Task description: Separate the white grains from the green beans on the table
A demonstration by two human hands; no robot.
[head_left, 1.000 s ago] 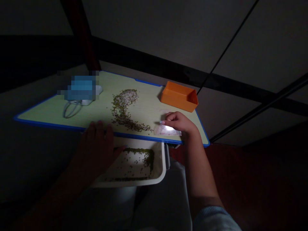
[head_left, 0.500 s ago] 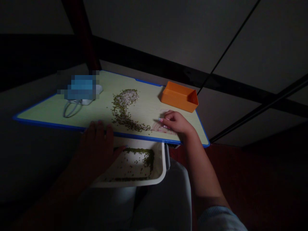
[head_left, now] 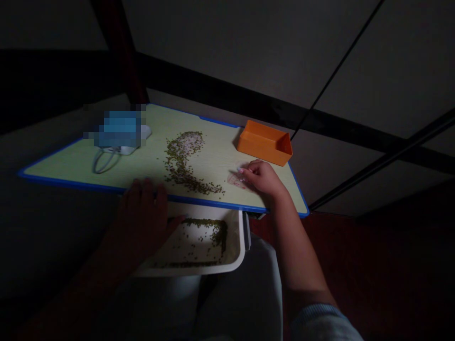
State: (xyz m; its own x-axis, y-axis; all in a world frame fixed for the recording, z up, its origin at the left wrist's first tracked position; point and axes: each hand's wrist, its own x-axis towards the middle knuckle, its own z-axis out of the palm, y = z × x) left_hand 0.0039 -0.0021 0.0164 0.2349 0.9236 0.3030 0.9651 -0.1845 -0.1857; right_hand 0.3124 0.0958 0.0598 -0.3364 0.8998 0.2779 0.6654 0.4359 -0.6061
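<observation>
We record: right hand [head_left: 256,176] pinching a clear, red-marked sheet [head_left: 234,180]; green grains [head_left: 179,168] at its nine o'clock; orange box [head_left: 263,146] at twelve. We record: left hand [head_left: 144,218], loosely spread, nothing visibly grasped, at the board's [head_left: 220,149] edge; white tray [head_left: 235,237] at its three.

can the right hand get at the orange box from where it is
Probably yes: the orange box sits close beyond the right hand, with nothing visible between them, though that hand seems to hold a clear sheet.
</observation>
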